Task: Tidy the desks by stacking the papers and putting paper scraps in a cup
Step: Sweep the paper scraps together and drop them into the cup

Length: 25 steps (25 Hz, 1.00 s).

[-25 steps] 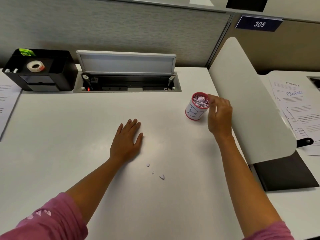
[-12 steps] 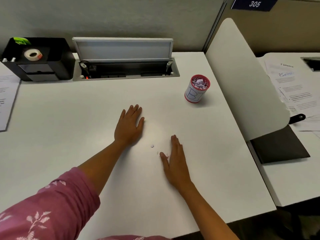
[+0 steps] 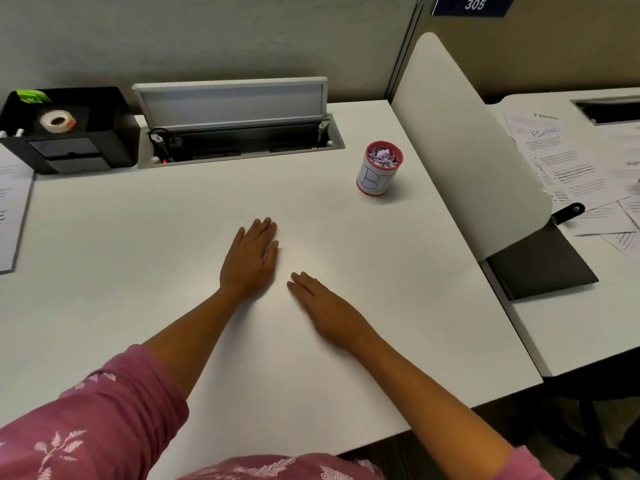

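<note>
I see two hands flat on the white desk (image 3: 138,271), fingers straight, gripping nothing: left hand (image 3: 251,261), right hand (image 3: 327,311) just nearer. One cup (image 3: 379,168) of paper scraps stands far right. Several papers (image 3: 568,164) lie on the right desk.

Both hands flat, left hand (image 3: 251,261), right hand (image 3: 329,311).

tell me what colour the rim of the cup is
Red, around the cup top and base, with a white middle; seen in the head view.
</note>
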Each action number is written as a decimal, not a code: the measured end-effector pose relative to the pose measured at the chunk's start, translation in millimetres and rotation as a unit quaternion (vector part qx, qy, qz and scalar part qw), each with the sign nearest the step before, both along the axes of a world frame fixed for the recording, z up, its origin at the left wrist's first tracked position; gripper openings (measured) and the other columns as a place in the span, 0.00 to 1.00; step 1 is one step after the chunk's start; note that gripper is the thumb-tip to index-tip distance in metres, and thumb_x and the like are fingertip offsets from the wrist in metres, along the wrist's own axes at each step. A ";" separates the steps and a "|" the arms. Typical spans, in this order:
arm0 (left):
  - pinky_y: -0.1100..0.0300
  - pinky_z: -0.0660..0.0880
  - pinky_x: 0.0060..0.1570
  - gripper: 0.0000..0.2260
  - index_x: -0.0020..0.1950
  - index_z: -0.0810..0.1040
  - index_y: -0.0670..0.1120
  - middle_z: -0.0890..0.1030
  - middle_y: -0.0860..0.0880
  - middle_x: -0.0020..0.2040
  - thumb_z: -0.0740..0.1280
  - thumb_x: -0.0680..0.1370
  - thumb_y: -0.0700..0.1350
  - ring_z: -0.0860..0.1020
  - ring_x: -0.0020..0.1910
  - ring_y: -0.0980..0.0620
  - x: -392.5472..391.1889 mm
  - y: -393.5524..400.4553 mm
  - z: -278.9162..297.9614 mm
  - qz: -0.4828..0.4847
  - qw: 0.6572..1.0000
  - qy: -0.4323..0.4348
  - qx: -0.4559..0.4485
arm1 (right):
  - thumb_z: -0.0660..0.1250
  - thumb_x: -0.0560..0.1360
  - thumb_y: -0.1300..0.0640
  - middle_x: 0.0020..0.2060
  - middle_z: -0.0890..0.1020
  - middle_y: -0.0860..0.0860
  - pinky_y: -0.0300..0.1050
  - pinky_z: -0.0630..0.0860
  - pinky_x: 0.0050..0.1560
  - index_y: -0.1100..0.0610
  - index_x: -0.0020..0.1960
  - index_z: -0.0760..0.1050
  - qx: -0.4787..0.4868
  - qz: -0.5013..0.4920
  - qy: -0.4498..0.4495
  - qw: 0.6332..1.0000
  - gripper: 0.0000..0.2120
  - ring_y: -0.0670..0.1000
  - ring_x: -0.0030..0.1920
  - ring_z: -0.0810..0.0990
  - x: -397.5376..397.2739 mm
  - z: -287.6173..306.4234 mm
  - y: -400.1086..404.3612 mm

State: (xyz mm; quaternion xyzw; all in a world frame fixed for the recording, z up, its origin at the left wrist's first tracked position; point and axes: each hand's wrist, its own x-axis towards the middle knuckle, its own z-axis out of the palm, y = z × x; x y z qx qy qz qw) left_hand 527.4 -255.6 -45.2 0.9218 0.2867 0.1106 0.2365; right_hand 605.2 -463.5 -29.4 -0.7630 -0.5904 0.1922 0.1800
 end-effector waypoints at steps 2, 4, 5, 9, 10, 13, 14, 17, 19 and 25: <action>0.55 0.50 0.77 0.22 0.77 0.63 0.50 0.62 0.54 0.78 0.51 0.84 0.52 0.54 0.78 0.58 -3.7 -2.6 1.5 0.000 1.000 -0.002 0.004 | 0.52 0.83 0.65 0.78 0.58 0.48 0.41 0.55 0.76 0.55 0.78 0.59 -0.009 0.012 -0.009 1.000 0.24 0.46 0.78 0.54 9.2 1.2 -19.8; 0.54 0.50 0.77 0.22 0.77 0.63 0.50 0.62 0.54 0.78 0.52 0.84 0.52 0.54 0.78 0.57 -7.1 -6.4 2.7 0.000 1.000 -0.002 0.007 | 0.58 0.79 0.69 0.74 0.69 0.51 0.47 0.67 0.72 0.57 0.74 0.68 0.032 0.011 -0.030 0.999 0.25 0.50 0.74 0.66 14.1 2.6 -36.6; 0.54 0.50 0.77 0.22 0.77 0.63 0.50 0.62 0.54 0.78 0.52 0.84 0.52 0.55 0.78 0.57 -9.0 -8.3 3.3 0.001 1.000 -0.003 0.007 | 0.61 0.77 0.69 0.70 0.74 0.53 0.50 0.74 0.67 0.58 0.70 0.73 0.053 0.015 -0.047 0.997 0.23 0.54 0.70 0.73 15.6 1.9 -42.9; 0.53 0.50 0.77 0.21 0.77 0.64 0.50 0.62 0.54 0.78 0.52 0.84 0.51 0.55 0.78 0.57 -13.2 -12.3 3.1 0.003 1.000 -0.002 0.009 | 0.65 0.73 0.69 0.52 0.83 0.56 0.52 0.82 0.44 0.61 0.56 0.80 0.052 0.030 -0.108 0.992 0.13 0.58 0.51 0.82 21.6 7.0 -45.9; 0.53 0.51 0.77 0.21 0.77 0.64 0.50 0.62 0.54 0.77 0.52 0.84 0.51 0.55 0.78 0.57 -13.4 -12.6 3.0 0.005 1.000 -0.001 0.008 | 0.65 0.72 0.71 0.47 0.82 0.54 0.51 0.81 0.38 0.60 0.51 0.79 0.050 0.033 -0.120 0.991 0.11 0.58 0.47 0.81 21.8 8.9 -43.3; 0.54 0.51 0.77 0.21 0.77 0.63 0.51 0.62 0.55 0.77 0.52 0.84 0.52 0.55 0.78 0.58 -12.6 -13.7 3.6 0.009 1.000 0.000 0.012 | 0.63 0.68 0.76 0.42 0.76 0.53 0.48 0.74 0.29 0.60 0.47 0.74 0.046 0.018 -0.150 0.987 0.14 0.55 0.40 0.74 18.5 10.7 -39.8; 0.54 0.50 0.77 0.21 0.77 0.63 0.51 0.62 0.55 0.77 0.51 0.84 0.52 0.55 0.78 0.58 -12.8 -14.1 3.6 0.009 1.000 0.000 0.014 | 0.62 0.67 0.77 0.41 0.75 0.53 0.47 0.71 0.28 0.60 0.47 0.72 0.044 0.015 -0.159 0.986 0.15 0.54 0.39 0.72 16.0 10.5 -41.7; 0.55 0.50 0.77 0.21 0.77 0.64 0.52 0.63 0.56 0.77 0.51 0.84 0.52 0.55 0.77 0.59 -12.4 -14.8 4.9 0.016 1.000 -0.003 0.010 | 0.58 0.70 0.75 0.43 0.73 0.51 0.45 0.70 0.36 0.58 0.49 0.70 0.033 -0.028 -0.106 0.993 0.15 0.52 0.41 0.70 22.8 10.1 -45.1; 0.55 0.50 0.77 0.21 0.76 0.64 0.52 0.63 0.56 0.77 0.52 0.83 0.51 0.56 0.77 0.59 -12.4 -14.9 5.2 0.021 1.000 -0.007 0.006 | 0.58 0.76 0.69 0.42 0.76 0.48 0.39 0.70 0.41 0.57 0.48 0.72 0.028 -0.165 0.062 0.984 0.09 0.47 0.41 0.73 40.2 15.4 -43.4; 0.56 0.51 0.77 0.20 0.76 0.65 0.53 0.64 0.56 0.76 0.53 0.83 0.51 0.56 0.77 0.60 -11.0 -14.1 3.8 0.030 0.999 -0.011 0.001 | 0.65 0.79 0.64 0.42 0.81 0.54 0.42 0.75 0.49 0.59 0.53 0.78 0.046 -0.363 0.355 0.860 0.05 0.48 0.40 0.77 120.4 44.2 -25.5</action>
